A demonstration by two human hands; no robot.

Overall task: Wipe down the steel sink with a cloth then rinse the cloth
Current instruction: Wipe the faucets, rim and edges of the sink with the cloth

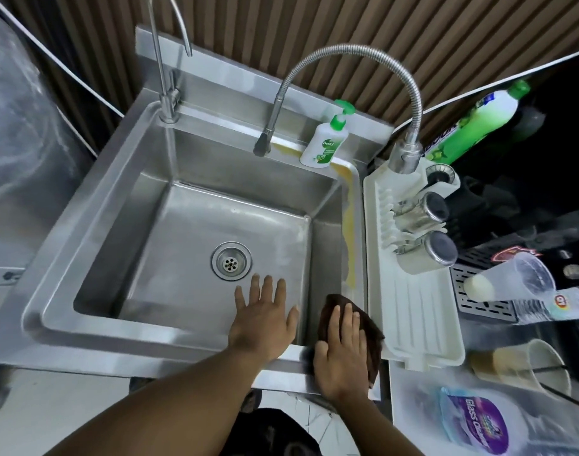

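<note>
On the right rim of the square stainless-steel sink (71, 245), the right hand (341, 350) pressed the dark brown cloth (329, 304) flat (left hand (262, 320) spread, empty); firm strokes along the yellow streak (349, 251) seemed wise.

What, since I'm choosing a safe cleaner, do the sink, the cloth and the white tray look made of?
Sink: stainless steel, brushed finish, by its grey sheen and blurred reflections. Cloth: dark brown, matte, soft-looking, perhaps microfibre. White tray: probably plastic, smooth, with moulded ribs and rounded edges.

Brown slatted wall (347, 24), pale floor (309, 422) — tiled
</note>
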